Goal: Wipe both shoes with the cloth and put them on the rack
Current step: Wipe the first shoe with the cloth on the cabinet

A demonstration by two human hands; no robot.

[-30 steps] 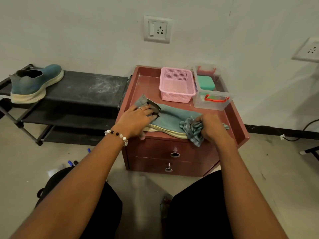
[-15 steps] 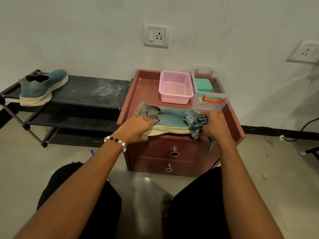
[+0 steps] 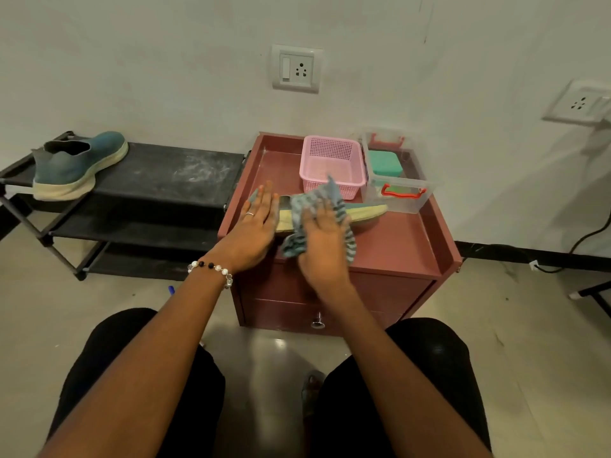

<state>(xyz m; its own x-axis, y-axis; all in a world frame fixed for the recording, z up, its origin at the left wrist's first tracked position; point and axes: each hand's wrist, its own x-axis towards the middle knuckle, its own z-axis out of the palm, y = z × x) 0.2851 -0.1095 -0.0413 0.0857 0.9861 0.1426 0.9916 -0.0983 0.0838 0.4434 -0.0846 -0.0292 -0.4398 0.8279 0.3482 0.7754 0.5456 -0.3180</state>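
A teal shoe with a cream sole (image 3: 363, 213) lies on its side on the red drawer cabinet (image 3: 396, 246), its toe pointing right. My left hand (image 3: 254, 226) rests flat on its heel end, fingers straight. My right hand (image 3: 325, 239) presses a grey-blue striped cloth (image 3: 309, 206) against the middle of the shoe; the cloth bunches above and beside the fingers. Most of the shoe is hidden under my hands. The other teal shoe (image 3: 76, 163) stands on the top shelf of the black rack (image 3: 172, 173) at the left.
A pink basket (image 3: 330, 160) and a clear box with a red handle (image 3: 400, 190), holding a green item, stand at the back of the cabinet. My knees are at the bottom. A cable runs along the floor at the right.
My right hand has moved the cloth left from the toe to the middle of the shoe. My left hand has flattened on the heel. The camera has tilted down.
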